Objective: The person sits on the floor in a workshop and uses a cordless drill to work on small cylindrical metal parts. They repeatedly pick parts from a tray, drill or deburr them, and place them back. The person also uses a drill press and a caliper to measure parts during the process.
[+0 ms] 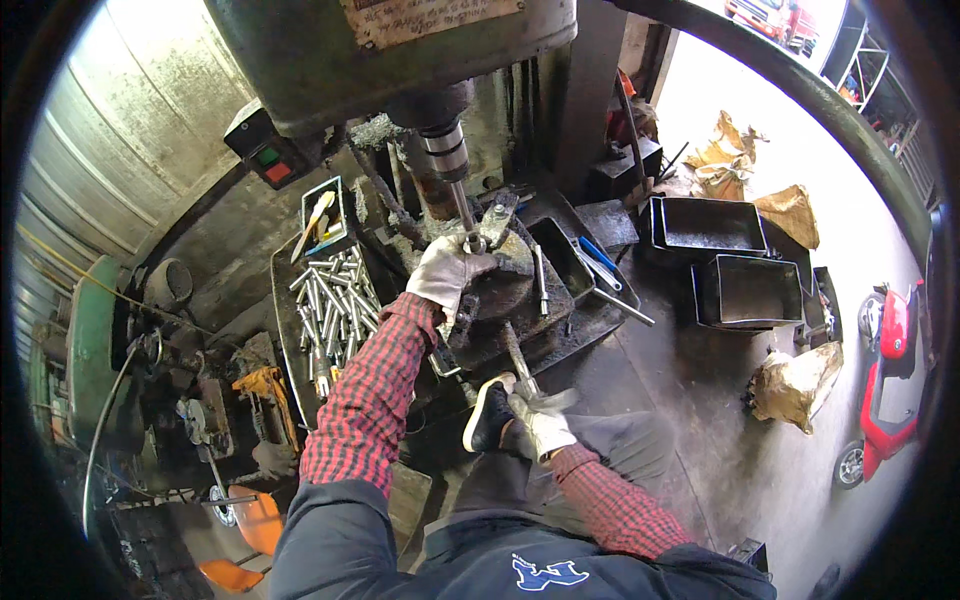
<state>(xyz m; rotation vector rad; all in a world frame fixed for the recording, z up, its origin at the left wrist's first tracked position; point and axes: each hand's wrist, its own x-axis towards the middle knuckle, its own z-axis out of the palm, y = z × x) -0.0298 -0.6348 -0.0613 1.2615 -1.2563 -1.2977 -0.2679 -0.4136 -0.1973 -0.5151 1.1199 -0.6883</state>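
My left hand [450, 274], in a pale work glove, reaches up to the fixture under a drill press. Its fingers close around a short metal cylinder [473, 243] just below the drill chuck [445, 152] and its bit [462, 205]. Part of the cylinder is hidden by the glove. Lower down, my right hand [543, 424], gloved as well, is closed at the near end of a metal bar handle [516, 352] that slopes out from the dark vise [500, 285]. A blurred grey shape lies beside its fingers.
To the left, a tray holds many shiny metal rods [335, 305], with a small bin of brushes [322, 220] behind. A switch box [268, 160] hangs nearby. Dark metal bins [745, 290], crumpled sacks [797, 385] and a red scooter [890, 400] stand on the right. My shoe [487, 412] shows below.
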